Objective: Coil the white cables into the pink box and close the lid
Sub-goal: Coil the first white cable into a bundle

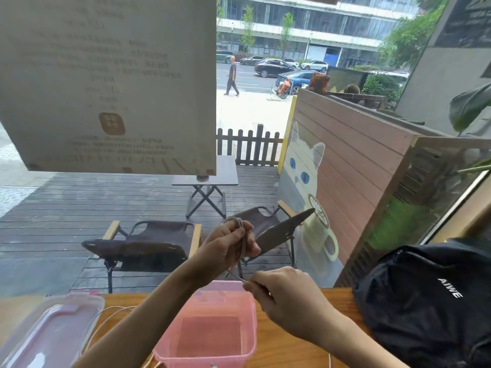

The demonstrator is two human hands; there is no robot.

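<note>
My left hand (228, 248) is raised above the table and holds a coiled bundle of white cable (242, 239), loops wound around the fingers. My right hand (287, 298) pinches the cable's loose end just below, over the far rim of the pink box (251, 325). The box stands open on the wooden table (281, 349) with nothing visible inside. Its clear lid with pink clasps (50, 330) lies flat at the left. Another white cable (106, 314) runs loose on the table between lid and box.
A black backpack (430, 301) fills the table's right side. A glass window rises right behind the table edge, with a paper notice (106, 83) stuck on it. Chairs and a deck lie outside.
</note>
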